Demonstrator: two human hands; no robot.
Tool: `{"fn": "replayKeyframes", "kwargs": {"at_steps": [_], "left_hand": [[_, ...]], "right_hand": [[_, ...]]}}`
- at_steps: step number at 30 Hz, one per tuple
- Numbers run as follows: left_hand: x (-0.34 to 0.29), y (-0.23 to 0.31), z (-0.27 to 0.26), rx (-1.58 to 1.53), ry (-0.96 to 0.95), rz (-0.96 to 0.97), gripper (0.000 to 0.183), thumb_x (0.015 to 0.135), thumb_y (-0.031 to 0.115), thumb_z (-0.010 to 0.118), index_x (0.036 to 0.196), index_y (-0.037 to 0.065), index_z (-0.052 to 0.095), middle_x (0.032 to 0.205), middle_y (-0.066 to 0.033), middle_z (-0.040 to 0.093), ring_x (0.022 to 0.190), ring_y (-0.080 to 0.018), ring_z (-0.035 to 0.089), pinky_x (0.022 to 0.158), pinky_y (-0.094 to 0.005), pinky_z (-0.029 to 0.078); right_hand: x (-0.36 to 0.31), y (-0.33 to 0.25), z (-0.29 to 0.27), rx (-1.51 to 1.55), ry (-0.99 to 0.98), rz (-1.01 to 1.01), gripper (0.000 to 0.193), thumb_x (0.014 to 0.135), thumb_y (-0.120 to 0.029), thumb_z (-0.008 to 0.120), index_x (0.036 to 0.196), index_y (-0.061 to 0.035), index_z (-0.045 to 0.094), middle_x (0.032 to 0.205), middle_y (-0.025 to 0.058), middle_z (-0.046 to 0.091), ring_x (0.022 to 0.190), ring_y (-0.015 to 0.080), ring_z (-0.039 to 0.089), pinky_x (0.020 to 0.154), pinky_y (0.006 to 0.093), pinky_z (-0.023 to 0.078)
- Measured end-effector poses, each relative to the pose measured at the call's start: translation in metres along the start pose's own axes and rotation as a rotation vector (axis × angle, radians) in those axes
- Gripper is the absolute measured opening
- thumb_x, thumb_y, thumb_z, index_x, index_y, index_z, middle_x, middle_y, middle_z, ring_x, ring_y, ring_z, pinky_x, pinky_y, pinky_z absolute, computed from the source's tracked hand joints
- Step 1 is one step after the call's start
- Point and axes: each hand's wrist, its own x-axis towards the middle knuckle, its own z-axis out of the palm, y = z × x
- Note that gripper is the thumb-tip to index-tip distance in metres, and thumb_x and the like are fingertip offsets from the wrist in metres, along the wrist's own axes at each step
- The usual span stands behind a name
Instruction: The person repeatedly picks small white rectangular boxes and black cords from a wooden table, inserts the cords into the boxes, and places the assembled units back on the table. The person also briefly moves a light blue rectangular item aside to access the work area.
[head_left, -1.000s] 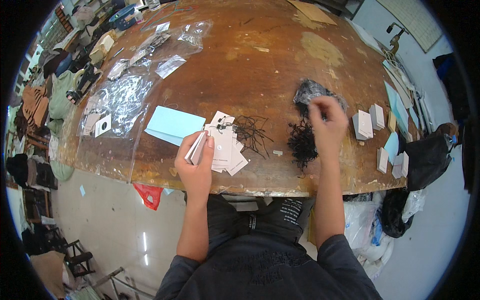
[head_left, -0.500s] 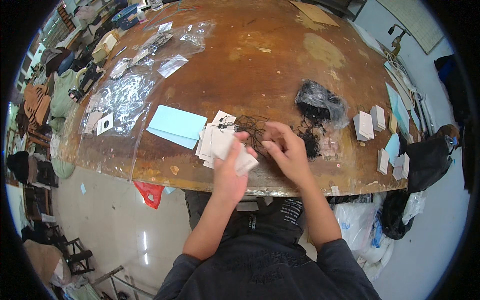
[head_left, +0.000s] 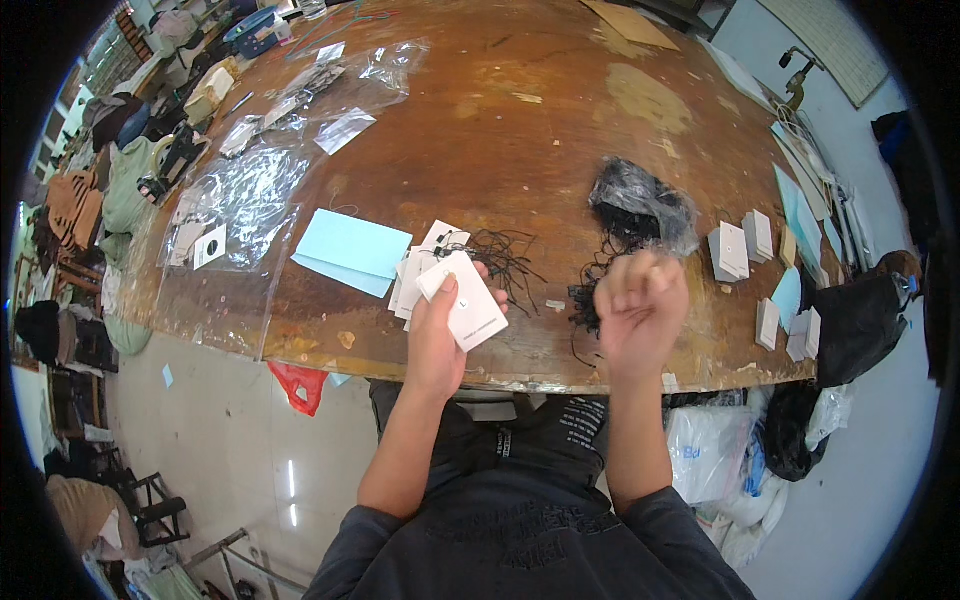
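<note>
My left hand [head_left: 437, 335] holds a white paper tag [head_left: 466, 305] flat above the table's near edge, thumb on top of it. Under and behind it lies a loose pile of white tags [head_left: 415, 272] with some black strings [head_left: 505, 256] beside them. My right hand [head_left: 640, 305] is curled into a fist to the right, apart from the tag. It hovers just in front of a heap of black strings [head_left: 592, 290] spilling from a clear plastic bag [head_left: 640, 203]. Whether a string is in the fist I cannot tell.
A light blue sheet [head_left: 348, 250] lies left of the tags on the worn wooden table [head_left: 520, 110]. Clear plastic bags [head_left: 245, 195] cover the left side. Small stacks of white tags [head_left: 735, 248] stand at the right, and a black bag [head_left: 850, 320] hangs off the right edge.
My right hand left the string heap, met the left hand at the tag, then drew back right as a fist. My left hand lifted one tag off the pile.
</note>
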Motion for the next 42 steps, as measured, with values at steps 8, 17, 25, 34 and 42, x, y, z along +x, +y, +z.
{"fn": "replayKeyframes", "kwargs": {"at_steps": [8,17,25,34,42], "left_hand": [[-0.013,-0.009,-0.002,0.379,0.180,0.211,0.030,0.096,0.019,0.057,0.116,-0.003,0.059,0.111,-0.0085,0.063,0.099,-0.0128,0.059,0.084,-0.0290,0.048],[-0.021,-0.011,-0.006,0.779,0.201,0.637,0.016,0.088,0.005,0.066,0.102,-0.002,0.061,0.100,-0.0099,0.066,0.089,-0.0124,0.061,0.078,-0.0269,0.049],[-0.019,-0.015,-0.003,0.786,0.146,0.848,0.012,0.086,0.001,0.067,0.097,-0.001,0.061,0.097,-0.0128,0.070,0.085,-0.0146,0.065,0.075,-0.0274,0.052],[-0.023,-0.020,0.000,0.707,0.170,0.801,0.011,0.087,0.001,0.067,0.095,-0.001,0.060,0.095,-0.0144,0.070,0.083,-0.0147,0.066,0.073,-0.0273,0.052],[-0.020,-0.020,-0.003,0.871,0.152,0.950,0.016,0.081,0.000,0.071,0.095,0.001,0.063,0.092,-0.0140,0.069,0.079,-0.0199,0.066,0.071,-0.0300,0.053]], "right_hand": [[-0.026,0.050,0.054,-0.732,0.121,0.198,0.006,0.095,-0.006,0.058,0.095,0.0000,0.059,0.088,0.0035,0.067,0.076,0.0053,0.058,0.064,0.0192,0.046],[-0.025,0.054,0.060,-1.049,-0.107,-0.079,0.005,0.088,0.001,0.062,0.091,0.0036,0.058,0.088,0.0093,0.058,0.072,0.0121,0.055,0.062,0.0245,0.046],[-0.024,0.061,0.061,-1.080,-0.120,-0.196,0.003,0.089,0.001,0.060,0.089,0.0031,0.057,0.085,0.0100,0.059,0.071,0.0168,0.056,0.063,0.0269,0.046],[-0.032,0.069,0.057,-0.966,0.006,-0.139,0.005,0.090,-0.001,0.060,0.090,0.0025,0.057,0.084,0.0103,0.059,0.071,0.0169,0.056,0.062,0.0283,0.047],[-0.034,0.071,0.061,-0.972,0.001,-0.150,0.005,0.091,-0.003,0.060,0.090,0.0017,0.058,0.085,0.0100,0.059,0.072,0.0163,0.056,0.063,0.0279,0.046]]}}
